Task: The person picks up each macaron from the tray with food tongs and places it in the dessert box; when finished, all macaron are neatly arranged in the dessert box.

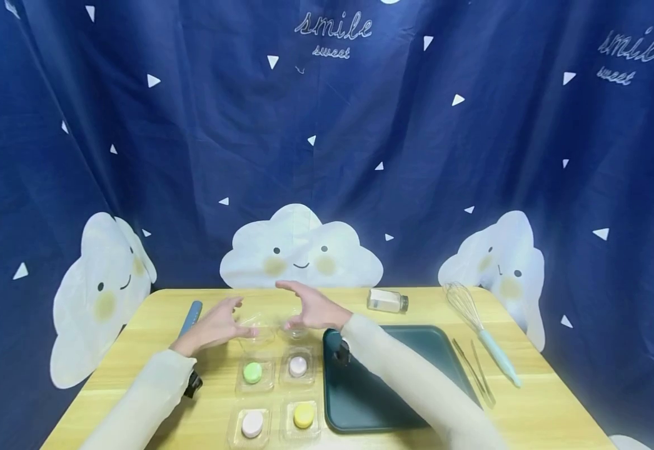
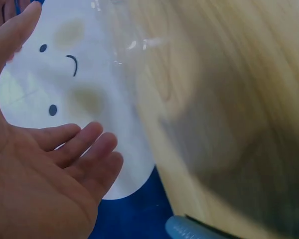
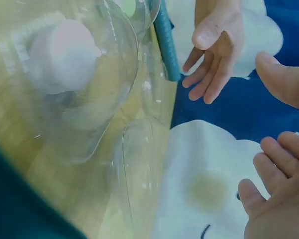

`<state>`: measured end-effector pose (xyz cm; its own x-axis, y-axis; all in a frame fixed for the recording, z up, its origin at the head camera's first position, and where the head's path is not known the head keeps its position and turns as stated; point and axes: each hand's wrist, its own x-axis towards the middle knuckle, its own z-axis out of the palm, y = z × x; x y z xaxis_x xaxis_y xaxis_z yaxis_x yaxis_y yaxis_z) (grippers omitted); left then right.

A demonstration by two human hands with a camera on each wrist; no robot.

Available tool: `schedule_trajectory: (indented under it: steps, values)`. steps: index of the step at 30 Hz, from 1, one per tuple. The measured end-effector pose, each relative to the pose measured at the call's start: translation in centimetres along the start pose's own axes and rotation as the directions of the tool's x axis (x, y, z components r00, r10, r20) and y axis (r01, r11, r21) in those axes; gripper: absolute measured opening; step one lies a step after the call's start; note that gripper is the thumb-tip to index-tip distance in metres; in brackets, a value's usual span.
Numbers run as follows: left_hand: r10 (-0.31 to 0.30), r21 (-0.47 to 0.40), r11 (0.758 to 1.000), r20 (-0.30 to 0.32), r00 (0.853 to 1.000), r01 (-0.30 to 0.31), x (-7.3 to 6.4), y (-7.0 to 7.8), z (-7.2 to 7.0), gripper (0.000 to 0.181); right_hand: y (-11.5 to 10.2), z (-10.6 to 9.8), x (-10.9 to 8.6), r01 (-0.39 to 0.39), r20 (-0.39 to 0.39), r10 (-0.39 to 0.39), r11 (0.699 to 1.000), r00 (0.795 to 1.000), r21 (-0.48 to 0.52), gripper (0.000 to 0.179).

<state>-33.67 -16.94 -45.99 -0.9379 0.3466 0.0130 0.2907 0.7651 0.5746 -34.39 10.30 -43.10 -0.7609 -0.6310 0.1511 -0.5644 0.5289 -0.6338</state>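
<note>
My left hand [image 1: 214, 326] hovers over the far left of the table with fingers spread, beside clear plastic pieces [image 1: 259, 336]. Opposite it my right hand [image 1: 317, 309] also has its fingers apart. Both palms face each other in the right wrist view, and neither hand holds anything. Between and below them stands a clear, rounded plastic piece [image 3: 139, 169]. Nearer me are clear plastic boxes with one macaron each: green [image 1: 252, 373], lilac [image 1: 297, 366], pale pink [image 1: 252, 424] and yellow [image 1: 304, 415]. Whether the hands touch the plastic, I cannot tell.
A dark green tray [image 1: 417, 350] lies under my right forearm. To its right are metal tongs [image 1: 476, 372] and a whisk [image 1: 487, 340]. A jar with a dark lid [image 1: 386, 300] lies at the back. Behind my left hand shows a blue handle [image 1: 192, 315].
</note>
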Motion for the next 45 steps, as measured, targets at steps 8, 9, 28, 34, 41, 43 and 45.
schedule_trajectory:
  steps: [8,9,28,34,41,43,45]
  values:
    - [-0.029,-0.026,0.999,0.072,0.997,0.031,0.8,-0.1,1.7,0.109,0.6,2.2,3.0,-0.062,0.122,0.073,0.994,0.99,-0.094,0.1]
    - [-0.036,-0.029,0.999,0.077,0.996,0.038,0.9,-0.1,1.8,0.109,0.6,2.4,3.1,-0.075,0.137,0.088,0.993,0.987,-0.096,0.1]
    - [-0.047,0.024,0.999,0.095,0.994,0.045,0.5,-0.2,2.2,0.101,0.4,5.2,4.0,-0.127,0.209,0.177,0.964,0.962,-0.234,0.097]
    - [-0.035,0.015,0.999,0.096,0.995,0.034,0.6,-0.1,2.2,0.099,0.4,5.5,4.4,-0.126,0.22,0.19,0.953,0.957,-0.276,0.098]
    - [-0.016,-0.013,1.0,0.086,0.996,0.017,0.5,0.0,2.2,0.092,0.3,5.5,4.3,-0.142,0.213,0.21,0.945,0.954,-0.295,0.096]
    - [-0.012,-0.026,1.0,0.073,0.997,0.014,0.5,0.0,2.2,0.09,0.3,5.4,4.2,-0.142,0.211,0.207,0.947,0.955,-0.287,0.095]
    - [0.003,-0.033,0.999,0.06,0.998,-0.001,0.5,-0.1,2.2,0.089,0.3,5.3,4.1,-0.14,0.204,0.199,0.951,0.958,-0.275,0.094]
